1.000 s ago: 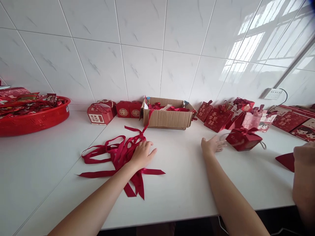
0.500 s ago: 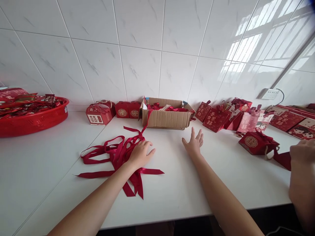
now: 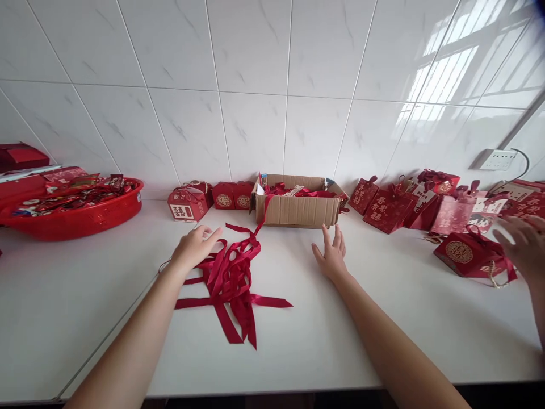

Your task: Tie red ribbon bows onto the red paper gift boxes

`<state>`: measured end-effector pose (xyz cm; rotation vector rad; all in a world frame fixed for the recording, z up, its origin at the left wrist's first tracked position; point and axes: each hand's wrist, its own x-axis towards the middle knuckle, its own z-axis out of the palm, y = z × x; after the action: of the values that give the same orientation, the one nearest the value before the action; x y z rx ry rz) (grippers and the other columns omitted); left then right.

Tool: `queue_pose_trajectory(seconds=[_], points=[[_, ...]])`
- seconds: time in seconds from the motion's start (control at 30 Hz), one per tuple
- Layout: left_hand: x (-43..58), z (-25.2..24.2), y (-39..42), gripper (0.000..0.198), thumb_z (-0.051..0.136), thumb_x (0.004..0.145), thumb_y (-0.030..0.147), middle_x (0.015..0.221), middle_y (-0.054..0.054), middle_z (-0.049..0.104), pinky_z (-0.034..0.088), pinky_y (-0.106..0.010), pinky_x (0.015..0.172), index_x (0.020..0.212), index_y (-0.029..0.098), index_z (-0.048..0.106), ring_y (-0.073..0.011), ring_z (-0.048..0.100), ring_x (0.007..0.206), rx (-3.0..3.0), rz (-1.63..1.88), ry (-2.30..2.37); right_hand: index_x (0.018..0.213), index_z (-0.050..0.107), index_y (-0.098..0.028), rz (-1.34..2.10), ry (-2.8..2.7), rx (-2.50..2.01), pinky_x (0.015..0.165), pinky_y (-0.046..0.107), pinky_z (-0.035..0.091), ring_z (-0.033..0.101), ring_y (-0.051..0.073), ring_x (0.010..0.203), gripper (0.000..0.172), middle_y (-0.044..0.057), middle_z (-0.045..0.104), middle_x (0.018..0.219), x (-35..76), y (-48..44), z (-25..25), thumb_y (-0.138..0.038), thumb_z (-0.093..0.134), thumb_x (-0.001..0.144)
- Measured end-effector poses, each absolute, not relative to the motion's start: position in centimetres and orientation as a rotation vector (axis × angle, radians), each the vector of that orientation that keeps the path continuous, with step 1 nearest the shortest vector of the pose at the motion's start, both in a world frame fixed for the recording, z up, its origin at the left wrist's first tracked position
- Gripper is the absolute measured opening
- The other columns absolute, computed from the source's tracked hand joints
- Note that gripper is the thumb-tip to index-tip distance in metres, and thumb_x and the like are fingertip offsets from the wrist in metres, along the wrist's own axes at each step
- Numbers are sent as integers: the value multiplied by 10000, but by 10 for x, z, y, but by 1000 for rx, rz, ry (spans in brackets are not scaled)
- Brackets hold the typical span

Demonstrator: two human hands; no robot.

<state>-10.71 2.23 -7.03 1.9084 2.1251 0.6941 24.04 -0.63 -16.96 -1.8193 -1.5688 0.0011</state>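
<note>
along the back edge of the long, smooth white counter (image 3: pixel 298 358), from its left: a round red plastic basin (image 3: pixel 97 217) full of shiny packets, then a peaked red-and-white card box (image 3: pixel 189 203).

nearer the front edge, over the left fringe of a heap of dark-red satin ribbon (image 3: pixel 232 270), the bare left hand (image 3: pixel 193 249) — just shifted leftward off the middle, loosely bent, nothing visibly grasped, contact with the loops impossible to tell. meaning, apparently: the heap laid bare and both hands free.

left of the counter's middle, the heap itself: glossy, flat, tangled, with slant-cut tails toward the front edge and one strip running up into an open brown corrugated-cardboard box (image 3: pixel 298 212) at the back edge.

before that box's right end, the bare right hand (image 3: pixel 333 258), drawn back within the last second from the faceted dark-red card gift box (image 3: pixel 470 258): fingers spread, nothing held.

farther right along the back edge, leaning red paper gift bags (image 3: pixel 387 210); before them, the gift box, and over its right end a co-worker's bare hand (image 3: pixel 523 244), newly unclenched — touch impossible to confirm.
</note>
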Motion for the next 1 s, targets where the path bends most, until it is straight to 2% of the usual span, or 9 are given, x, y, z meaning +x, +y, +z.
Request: queue_pose_trajectory(seconds=[0.17,0.23,0.3,0.4,0.5,0.57,0.77,0.9,1.0], points=[[-107,-79,-16,1037,733,537,592,1490,-73,316,448,-374,948,1423,335,259,-320,387,1306,2177,184,1301,1447,224,-289,77,-1665,-1782,1064,554,207,53,358,1404,684,112,-59,1537,240,-5,-171,-525,447,845],[-83,-94,-25,1184,768,448,610,1544,-109,147,346,-506,1024,1450,314,210,-415,160,1382,2283,30,1259,1443,242,-293,96,-1689,-1769,1070,555,197,41,362,1405,712,111,-55,1537,240,-5,-171,-552,477,823],[-50,-112,-27,1077,702,518,666,1541,-146,127,212,-633,1034,1430,273,285,-475,53,1375,2352,25,1298,1425,284,-289,112,-1698,-1746,1067,557,211,54,362,1403,695,113,-25,1537,241,-6,-171,-562,483,818],[7,-134,-21,739,616,690,597,1459,-146,334,162,-627,1058,1318,238,464,-428,205,1355,2442,333,1172,1362,385,-268,135,-1674,-1689,1057,553,247,137,348,1390,611,122,74,1526,243,-5,-171,-554,469,830],[54,-145,-10,331,625,739,349,1139,-95,612,431,-446,923,1039,210,633,-284,553,1058,2419,668,861,1307,442,-241,144,-1580,-1631,1039,555,283,224,347,1358,553,144,148,1499,246,-4,-169,-517,481,830],[74,-147,-4,169,585,747,233,880,-33,660,500,-313,748,902,205,643,-181,612,801,2397,715,778,1288,457,-232,152,-1509,-1607,1027,556,304,248,348,1345,532,151,168,1488,245,-6,-165,-502,483,831],[64,-142,14,311,659,624,217,1070,-64,609,467,-320,857,924,190,581,-203,570,971,2293,1041,803,1295,469,-251,237,-1754,-1419,1079,456,296,258,258,1364,497,111,350,1426,229,-21,-148,-517,408,880],[26,-139,38,125,544,686,216,854,-22,661,484,-285,768,796,194,599,-176,611,817,2159,1150,1017,1399,361,-301,360,-2053,-1472,1093,434,285,246,255,1376,605,55,294,1491,215,-30,-146,-570,421,861],[-11,-139,65,197,395,763,208,813,-19,655,481,-283,744,806,195,587,-173,615,798,1956,1310,1345,1343,459,-339,400,-2173,-1598,1105,463,249,257,285,1373,535,21,325,1487,214,-31,-152,-566,419,860]])
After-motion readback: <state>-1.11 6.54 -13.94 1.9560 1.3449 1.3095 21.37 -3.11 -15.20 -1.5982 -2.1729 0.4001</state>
